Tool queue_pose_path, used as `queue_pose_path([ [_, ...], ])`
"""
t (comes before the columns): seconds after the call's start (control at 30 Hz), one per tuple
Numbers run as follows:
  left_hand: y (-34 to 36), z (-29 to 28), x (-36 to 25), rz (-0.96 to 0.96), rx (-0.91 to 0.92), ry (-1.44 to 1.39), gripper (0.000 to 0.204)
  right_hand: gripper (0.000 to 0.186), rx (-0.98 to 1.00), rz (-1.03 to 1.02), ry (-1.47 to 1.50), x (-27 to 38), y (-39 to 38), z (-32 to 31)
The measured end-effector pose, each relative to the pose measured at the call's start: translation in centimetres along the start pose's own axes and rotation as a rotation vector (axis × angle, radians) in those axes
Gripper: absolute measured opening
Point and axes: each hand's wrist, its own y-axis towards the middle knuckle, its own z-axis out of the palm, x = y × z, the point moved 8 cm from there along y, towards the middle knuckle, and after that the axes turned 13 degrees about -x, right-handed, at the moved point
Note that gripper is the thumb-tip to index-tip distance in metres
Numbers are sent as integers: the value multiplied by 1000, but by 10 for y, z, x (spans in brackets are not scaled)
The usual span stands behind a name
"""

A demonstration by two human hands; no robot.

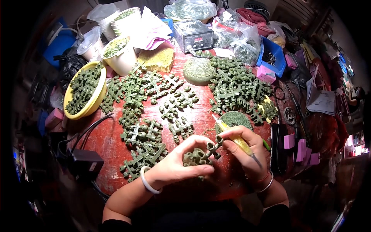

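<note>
My left hand [187,164] cradles a dark green branched cluster of small moulded pieces [199,156] in front of me. My right hand [247,152] holds a pen-like tool with a yellow body [237,139] and a metal tip, while its thumb and forefinger also touch the upper end of the cluster. Just beyond the tool lies a round pad covered in green granules [235,118]. Many similar green clusters [139,129] are spread to the left and middle, with a larger heap [235,83] at the back right.
A yellow basin [68,114] of clusters sits left, near a black box [87,164] with cables. Behind are white buckets [119,62], a yellow sponge [154,60], a round green block [198,73], a powered unit [193,34] and a blue bin [268,62]. Pink blocks [299,150] lie right.
</note>
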Motion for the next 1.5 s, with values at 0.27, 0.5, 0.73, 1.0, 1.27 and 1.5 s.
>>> queue_pose_path([
  [0.27, -16, 15, 23, -516, 220, -311, 59, 19, 290, 189, 161, -8, -10, 17],
  [0.5, 2, -7, 11, -213, -31, -326, 51, 30, -36, 16, 101, 0, -6, -1],
  [0.73, 5, -22, 4, -199, -222, -353, 53, 32, -50, -642, -168, 38, -22, 4],
  [1.0, 7, -21, 3, -126, -207, -307, 59, 36, -58, -715, -343, 44, -25, 11],
  [1.27, 5, -17, 1, 9, -214, -131, 62, 37, -100, -727, -399, 47, -32, 8],
  [1.5, 4, -16, 3, 5, -212, -194, 61, 37, -79, -845, -416, 46, -37, 18],
])
